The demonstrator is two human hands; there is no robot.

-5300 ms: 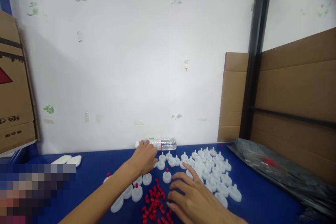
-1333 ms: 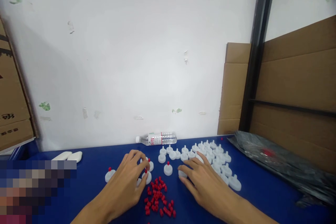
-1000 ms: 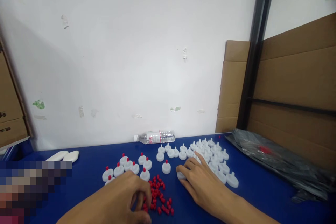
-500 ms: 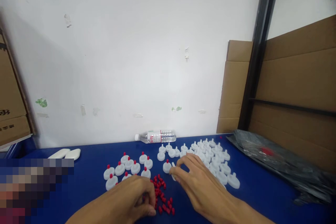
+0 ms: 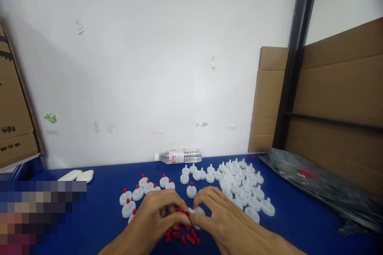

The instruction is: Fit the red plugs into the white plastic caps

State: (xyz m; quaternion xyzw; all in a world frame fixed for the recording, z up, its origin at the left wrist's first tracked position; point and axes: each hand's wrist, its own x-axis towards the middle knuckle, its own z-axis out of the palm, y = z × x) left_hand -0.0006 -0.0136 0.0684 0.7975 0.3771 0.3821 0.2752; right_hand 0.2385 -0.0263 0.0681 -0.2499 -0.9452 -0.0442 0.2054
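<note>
Left hand (image 5: 163,212) pinches red tip (image 5: 188,214) at white lid (image 5: 198,210); right hand (image 5: 220,214) pinches that lid. Bare lids (image 5: 235,188): 2 o'clock.

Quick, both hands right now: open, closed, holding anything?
Left hand: closed, fingertips at the tip of a white lid; what they pinch cannot be told.
Right hand: closed, holding that lid.
</note>
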